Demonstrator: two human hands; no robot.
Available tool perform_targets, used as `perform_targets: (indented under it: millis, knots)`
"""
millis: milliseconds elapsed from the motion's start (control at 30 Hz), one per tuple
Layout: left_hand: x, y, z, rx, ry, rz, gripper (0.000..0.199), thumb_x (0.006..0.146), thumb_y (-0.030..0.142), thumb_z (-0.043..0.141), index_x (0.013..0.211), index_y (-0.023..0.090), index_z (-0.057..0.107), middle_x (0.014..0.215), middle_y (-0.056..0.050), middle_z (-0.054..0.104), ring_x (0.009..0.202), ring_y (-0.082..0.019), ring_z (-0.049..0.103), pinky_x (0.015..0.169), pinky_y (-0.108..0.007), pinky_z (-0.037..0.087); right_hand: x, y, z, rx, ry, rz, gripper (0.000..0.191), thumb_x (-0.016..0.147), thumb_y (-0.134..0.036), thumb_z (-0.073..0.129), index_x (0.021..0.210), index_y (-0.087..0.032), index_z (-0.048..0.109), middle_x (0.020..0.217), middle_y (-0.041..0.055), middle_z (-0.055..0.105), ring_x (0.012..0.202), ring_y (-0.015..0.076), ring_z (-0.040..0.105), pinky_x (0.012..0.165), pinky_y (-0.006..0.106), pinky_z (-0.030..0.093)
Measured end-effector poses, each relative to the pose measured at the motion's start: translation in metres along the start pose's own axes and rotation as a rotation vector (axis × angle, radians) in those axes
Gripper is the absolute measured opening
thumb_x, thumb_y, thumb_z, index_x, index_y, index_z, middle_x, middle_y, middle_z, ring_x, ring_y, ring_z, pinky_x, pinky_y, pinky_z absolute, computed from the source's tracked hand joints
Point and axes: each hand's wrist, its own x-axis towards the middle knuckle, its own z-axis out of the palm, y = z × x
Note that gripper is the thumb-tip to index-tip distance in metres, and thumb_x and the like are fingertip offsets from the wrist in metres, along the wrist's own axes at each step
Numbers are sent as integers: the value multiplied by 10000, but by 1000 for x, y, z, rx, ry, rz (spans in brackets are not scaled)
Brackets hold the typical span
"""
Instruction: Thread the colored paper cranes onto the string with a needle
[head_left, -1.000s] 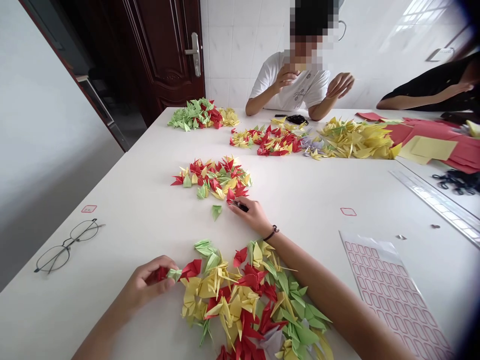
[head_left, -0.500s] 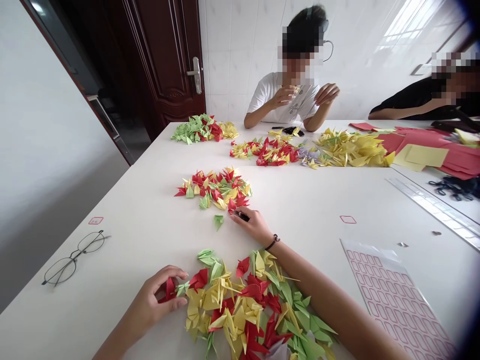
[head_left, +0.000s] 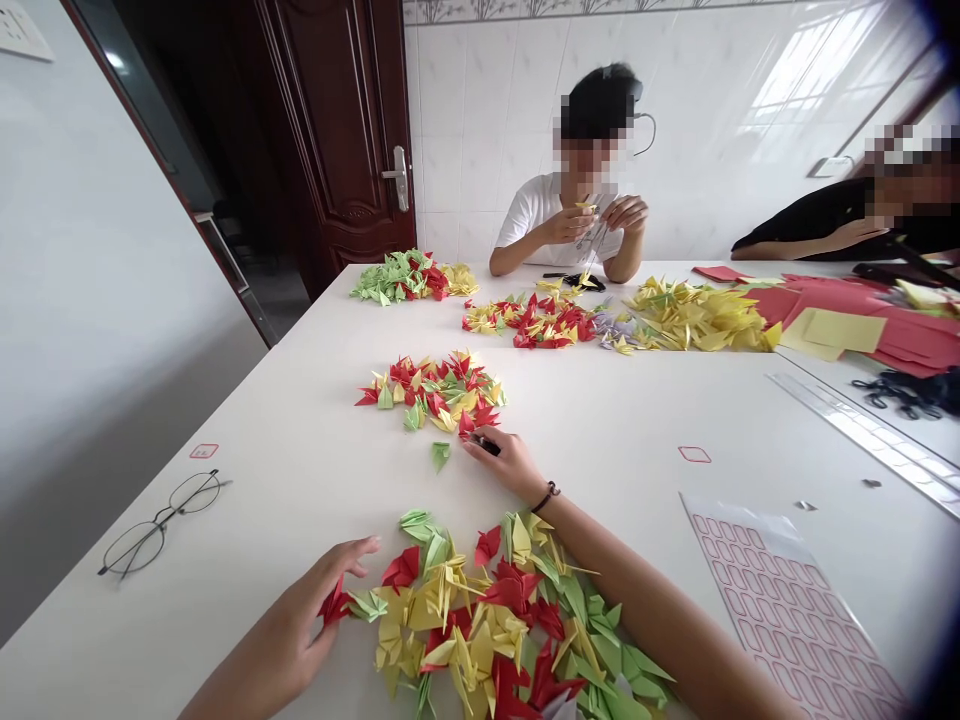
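Observation:
My left hand [head_left: 300,620] is at the near edge of a large mixed pile of red, yellow and green paper cranes [head_left: 510,620], with a red paper crane [head_left: 335,605] pinched in its fingers. My right hand [head_left: 510,465] rests on the white table [head_left: 300,480] above that pile, gripping a small black object [head_left: 488,446]. Its fingertips are close to a smaller pile of paper cranes [head_left: 427,395]. A lone green paper crane [head_left: 440,455] lies just left of those fingers.
Wire-rimmed glasses [head_left: 161,525] lie at the left, and a sheet of red-outlined labels [head_left: 787,610] and a metal ruler [head_left: 862,430] at the right. Farther piles of cranes [head_left: 532,322] and red and yellow paper sheets [head_left: 847,330] cover the far end, where two co-workers [head_left: 570,215] sit.
The whole scene has shifted lower as my head tilted up. My left hand has moved slightly down and its fingers have spread. The co-worker opposite has raised both hands together.

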Motion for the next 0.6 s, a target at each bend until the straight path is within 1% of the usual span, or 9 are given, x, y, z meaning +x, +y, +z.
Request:
perform_targets:
  millis: [100,133,167,233,333,467,600]
  knots:
    - [0,8,-9,217,8,191,676,724,-1,315,1305,346,306,1258,18,494,1100,-137,504,897,-236,441,0,0,0,-3,3,-6,343,778,-481,470,801,-157,580,671,16,571,584,126,485,550,234,353]
    - [2,11,-12,275,-8,261,690,717,-16,312,1303,349,314,1269,31,485,1106,-132,500,914,-230,430,0,0,1,-2,4,-7,342,778,-481,470,800,-158,579,670,16,571,584,126,485,549,234,352]
    - [3,15,-14,330,-54,323,691,717,-24,309,1296,352,327,1276,42,476,1104,-126,500,917,-218,428,-1,0,1,-1,4,-8,342,778,-481,470,800,-158,579,672,17,572,586,126,486,550,234,352]
    - [7,19,-17,404,-75,403,698,710,-46,279,1288,339,345,1259,35,489,1071,-117,519,887,-206,450,-1,0,1,0,6,-12,344,780,-484,467,805,-160,579,680,19,575,590,127,488,556,235,355]
    - [14,22,-16,464,-80,457,654,729,-48,260,1268,305,374,1208,1,522,1006,-120,548,810,-201,482,-1,0,1,-4,9,-14,346,780,-489,465,809,-164,580,684,19,577,591,127,489,558,234,359]
    - [21,24,-13,498,-101,503,475,773,13,321,1158,251,464,1095,-33,568,880,-136,579,696,-205,494,-1,1,1,-9,3,-7,346,779,-487,464,806,-165,587,678,18,582,587,128,492,555,233,362]
    - [25,26,-12,518,-92,477,364,779,62,403,1089,231,492,1034,-44,564,807,-146,570,668,-234,481,0,1,0,-6,3,-6,343,777,-483,469,812,-162,587,691,21,588,595,129,498,560,234,364]
